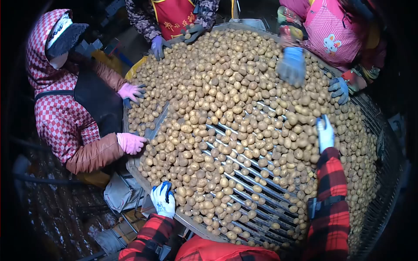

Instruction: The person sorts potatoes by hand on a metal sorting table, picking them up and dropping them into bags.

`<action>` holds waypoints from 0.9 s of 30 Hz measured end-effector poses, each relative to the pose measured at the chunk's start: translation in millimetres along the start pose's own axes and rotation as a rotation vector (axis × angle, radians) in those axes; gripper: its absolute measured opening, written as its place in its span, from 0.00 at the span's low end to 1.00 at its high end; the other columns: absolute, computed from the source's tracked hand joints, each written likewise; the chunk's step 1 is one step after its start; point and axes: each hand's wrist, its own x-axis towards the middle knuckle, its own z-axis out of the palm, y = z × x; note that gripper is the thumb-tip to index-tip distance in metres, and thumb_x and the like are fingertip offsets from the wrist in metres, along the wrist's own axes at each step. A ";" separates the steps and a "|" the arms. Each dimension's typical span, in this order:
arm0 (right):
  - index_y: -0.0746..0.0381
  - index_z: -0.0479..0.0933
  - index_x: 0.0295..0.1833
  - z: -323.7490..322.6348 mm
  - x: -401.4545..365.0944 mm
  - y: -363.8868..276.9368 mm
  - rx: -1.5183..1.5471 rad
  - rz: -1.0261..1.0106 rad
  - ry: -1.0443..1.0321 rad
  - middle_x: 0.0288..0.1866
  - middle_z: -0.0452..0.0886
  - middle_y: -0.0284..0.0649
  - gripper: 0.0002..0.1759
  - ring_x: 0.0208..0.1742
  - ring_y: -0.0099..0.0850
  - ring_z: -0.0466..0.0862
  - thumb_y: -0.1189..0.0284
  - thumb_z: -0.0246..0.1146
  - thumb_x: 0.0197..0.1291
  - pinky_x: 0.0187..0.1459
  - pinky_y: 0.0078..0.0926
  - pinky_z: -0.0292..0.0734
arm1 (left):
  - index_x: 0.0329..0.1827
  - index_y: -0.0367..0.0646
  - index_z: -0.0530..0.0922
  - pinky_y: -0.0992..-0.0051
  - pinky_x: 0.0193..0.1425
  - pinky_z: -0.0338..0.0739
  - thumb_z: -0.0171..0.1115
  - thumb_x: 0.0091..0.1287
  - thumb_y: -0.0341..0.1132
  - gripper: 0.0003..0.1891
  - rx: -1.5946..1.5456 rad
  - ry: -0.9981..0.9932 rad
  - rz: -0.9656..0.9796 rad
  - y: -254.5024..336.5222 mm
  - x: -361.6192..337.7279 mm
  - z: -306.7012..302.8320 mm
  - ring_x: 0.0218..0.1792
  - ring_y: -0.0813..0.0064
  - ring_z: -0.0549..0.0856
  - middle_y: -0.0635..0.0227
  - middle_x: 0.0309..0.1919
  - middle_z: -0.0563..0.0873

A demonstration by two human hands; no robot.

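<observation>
My left hand, in a white glove with a blue coating, rests at the near left rim of the sorting table. Its fingers are apart and partly bent beside the potatoes, with none seen in its grasp. On the right, my right hand, gloved alike, reaches into the heap with fingers stretched out. Its palm side faces several motion-blurred potatoes; the palm itself is hidden. Between my hands, metal bars of the slatted table top show through thinly spread potatoes.
A person in a checked hood at the left has two pink-gloved hands by the potatoes. A person in a red apron stands at the far side. A third, in a pink apron, reaches in from the far right; one blue glove is blurred.
</observation>
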 end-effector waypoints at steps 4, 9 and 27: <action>0.56 0.66 0.81 51.3 -38.5 -67.4 0.116 -0.056 -0.105 0.73 0.78 0.50 0.37 0.72 0.44 0.78 0.55 0.65 0.71 0.71 0.37 0.72 | 0.59 0.46 0.82 0.51 0.78 0.64 0.64 0.59 0.26 0.22 0.013 0.016 0.005 2.4 1.0 -0.9 0.64 0.56 0.80 0.62 0.61 0.85; 0.50 0.63 0.83 119.0 -88.8 -141.3 0.119 -0.384 -0.203 0.82 0.67 0.48 0.42 0.80 0.48 0.69 0.54 0.68 0.67 0.76 0.46 0.68 | 0.58 0.45 0.82 0.49 0.77 0.64 0.62 0.62 0.29 0.20 -0.015 0.017 0.000 -0.1 0.1 -1.5 0.63 0.56 0.80 0.60 0.59 0.85; 0.44 0.73 0.74 77.2 -364.2 -185.1 -0.329 -0.753 -0.651 0.83 0.62 0.41 0.34 0.82 0.46 0.61 0.53 0.66 0.62 0.76 0.74 0.48 | 0.57 0.44 0.84 0.50 0.76 0.66 0.61 0.62 0.27 0.19 -0.044 0.038 0.063 -20.0 -0.8 13.6 0.62 0.58 0.83 0.60 0.56 0.87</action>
